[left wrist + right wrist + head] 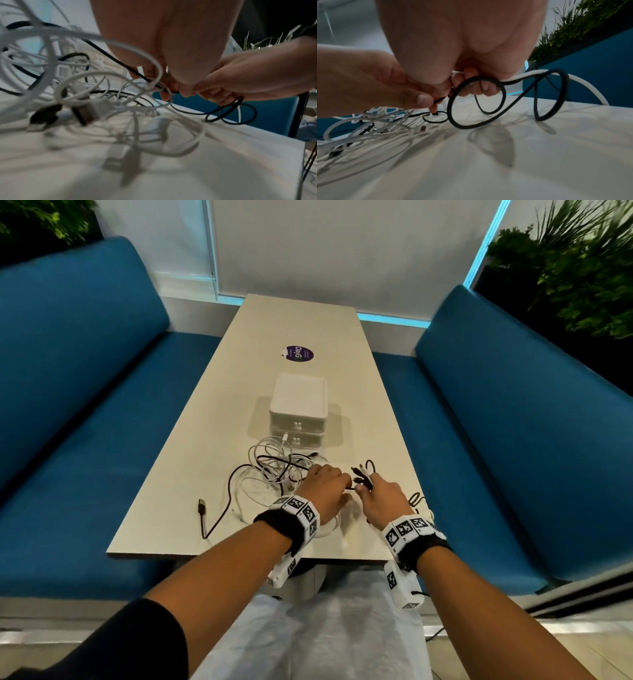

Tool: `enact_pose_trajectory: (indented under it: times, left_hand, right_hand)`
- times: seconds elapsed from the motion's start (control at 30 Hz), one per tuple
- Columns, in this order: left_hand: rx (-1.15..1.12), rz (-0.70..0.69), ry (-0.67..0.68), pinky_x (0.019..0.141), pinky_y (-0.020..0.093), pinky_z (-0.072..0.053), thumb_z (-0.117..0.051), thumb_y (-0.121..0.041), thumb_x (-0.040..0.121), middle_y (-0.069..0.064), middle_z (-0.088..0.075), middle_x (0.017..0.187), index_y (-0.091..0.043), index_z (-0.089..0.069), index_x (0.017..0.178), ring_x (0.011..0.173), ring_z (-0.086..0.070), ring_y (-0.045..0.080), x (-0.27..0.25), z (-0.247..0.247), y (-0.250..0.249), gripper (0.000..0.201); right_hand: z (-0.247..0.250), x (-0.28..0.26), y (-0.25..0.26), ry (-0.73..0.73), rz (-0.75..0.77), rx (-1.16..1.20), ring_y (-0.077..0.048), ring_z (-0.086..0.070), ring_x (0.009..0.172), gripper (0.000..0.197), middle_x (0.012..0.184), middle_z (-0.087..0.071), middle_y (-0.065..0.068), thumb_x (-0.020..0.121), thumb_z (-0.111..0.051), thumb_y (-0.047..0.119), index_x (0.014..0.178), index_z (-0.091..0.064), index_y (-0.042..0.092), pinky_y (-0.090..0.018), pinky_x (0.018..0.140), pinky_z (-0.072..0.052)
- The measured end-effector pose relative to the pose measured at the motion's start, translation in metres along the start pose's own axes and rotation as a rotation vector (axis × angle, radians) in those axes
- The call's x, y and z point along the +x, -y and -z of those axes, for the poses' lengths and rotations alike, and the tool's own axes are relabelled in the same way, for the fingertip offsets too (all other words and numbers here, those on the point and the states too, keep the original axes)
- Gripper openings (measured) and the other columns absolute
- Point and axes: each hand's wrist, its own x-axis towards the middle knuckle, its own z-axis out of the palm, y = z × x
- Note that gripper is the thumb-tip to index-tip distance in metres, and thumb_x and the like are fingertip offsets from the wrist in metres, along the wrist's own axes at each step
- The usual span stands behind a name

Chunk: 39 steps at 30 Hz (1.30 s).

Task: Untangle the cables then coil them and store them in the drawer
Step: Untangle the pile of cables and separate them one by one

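A beige table [191,474] is occupied by a closed white drawer unit [297,412], just behind a tangle of white and black cables [270,470]. A black cable [476,102] is pinched by the left hand [325,491] and clamped, looped, in the right hand [383,501]. Untangling is judged underway; freeing this strand is required next.

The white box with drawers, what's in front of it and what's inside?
In front of the box lies a tangle of white and black cables on the table. Both drawers look closed, so their insides cannot be seen.
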Motion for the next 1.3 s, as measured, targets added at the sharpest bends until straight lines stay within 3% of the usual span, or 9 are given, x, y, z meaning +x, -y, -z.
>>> enact_pose_trajectory:
  times: [0.13,0.27,0.47,0.6,0.77,0.9,0.97,1.07,1.3]
  left_hand:
    - [0.134,0.01,0.004,0.105,0.046,-0.027,-0.045,-0.035,0.101,0.004,-0.059,0.119,-0.02,-0.06,0.114,0.118,-0.046,0.027,-0.005,0.0,0.013,0.025]
    - [0.232,-0.047,0.065,0.105,0.045,-0.029,-0.05,-0.02,0.097,0.006,-0.054,0.123,-0.021,-0.06,0.121,0.122,-0.042,0.031,-0.014,0.003,0.037,0.026]
    - [0.217,-0.058,0.056,0.1,0.042,-0.031,-0.049,-0.013,0.096,0.003,-0.059,0.117,-0.021,-0.057,0.121,0.118,-0.045,0.029,-0.01,0.005,0.028,0.027]
    - [0.248,-0.055,0.058,0.101,0.043,-0.03,-0.048,-0.011,0.095,0.003,-0.063,0.112,-0.02,-0.057,0.117,0.114,-0.048,0.029,-0.012,0.01,0.026,0.026]
    - [0.247,-0.013,0.098,0.104,0.046,-0.03,-0.049,-0.012,0.092,0.003,-0.066,0.109,-0.019,-0.058,0.111,0.114,-0.05,0.028,-0.01,0.013,0.026,0.022]
    - [0.233,-0.037,0.089,0.1,0.045,-0.032,-0.048,-0.01,0.09,0.002,-0.069,0.099,-0.019,-0.059,0.103,0.105,-0.055,0.029,-0.008,0.016,0.02,0.019]
    - [0.227,-0.048,0.072,0.098,0.045,-0.031,-0.047,-0.01,0.092,0.002,-0.068,0.098,-0.019,-0.058,0.1,0.102,-0.056,0.028,-0.007,0.017,0.018,0.016]
    - [0.203,-0.046,0.059,0.098,0.043,-0.03,-0.044,-0.009,0.093,0.0,-0.067,0.1,-0.02,-0.057,0.101,0.103,-0.056,0.026,-0.007,0.019,0.019,0.019]
    - [0.278,-0.09,0.034,0.105,0.041,-0.027,-0.044,-0.027,0.102,0.004,-0.064,0.114,-0.017,-0.061,0.111,0.114,-0.052,0.028,-0.012,0.01,0.041,0.022]
  right_hand:
    - [0.002,0.001,-0.005,0.028,0.004,-0.079,-0.037,-0.062,0.087,0.04,0.1,-0.062,-0.018,0.098,-0.044,0.049,0.114,-0.053,0.014,-0.038,0.071,-0.051]
    - [0.02,0.007,-0.024,0.011,-0.074,-0.137,-0.036,-0.061,0.087,0.038,0.098,-0.062,-0.016,0.097,-0.045,0.05,0.109,-0.054,0.015,-0.039,0.074,-0.052]
    - [0.021,0.013,-0.02,-0.023,-0.136,-0.222,-0.035,-0.061,0.091,0.03,0.103,-0.062,-0.015,0.1,-0.041,0.035,0.109,-0.054,0.009,-0.037,0.072,-0.049]
    - [0.018,0.016,-0.01,-0.104,-0.169,-0.127,-0.038,-0.06,0.097,0.027,0.109,-0.061,-0.02,0.101,-0.036,0.021,0.118,-0.05,0.007,-0.035,0.069,-0.04]
    - [0.014,0.012,0.005,-0.176,-0.093,0.057,-0.039,-0.059,0.093,0.031,0.104,-0.063,-0.019,0.102,-0.035,0.033,0.117,-0.055,0.013,-0.038,0.072,-0.045]
    - [0.009,0.007,0.019,-0.067,0.09,0.207,-0.039,-0.061,0.097,0.029,0.106,-0.067,-0.019,0.102,-0.039,0.026,0.114,-0.061,0.01,-0.041,0.083,-0.051]
    - [0.002,0.004,0.023,0.023,0.162,0.168,-0.038,-0.061,0.098,0.028,0.106,-0.067,-0.018,0.101,-0.04,0.024,0.112,-0.06,0.009,-0.036,0.079,-0.048]
    - [-0.004,0.003,0.024,0.088,0.165,0.15,-0.035,-0.061,0.096,0.026,0.103,-0.067,-0.016,0.101,-0.041,0.023,0.11,-0.061,0.01,-0.031,0.071,-0.039]
    - [0.009,0.01,0.0,0.084,0.097,-0.196,-0.034,-0.063,0.084,0.023,0.095,-0.063,-0.014,0.101,-0.039,0.027,0.11,-0.056,0.015,-0.036,0.068,-0.049]
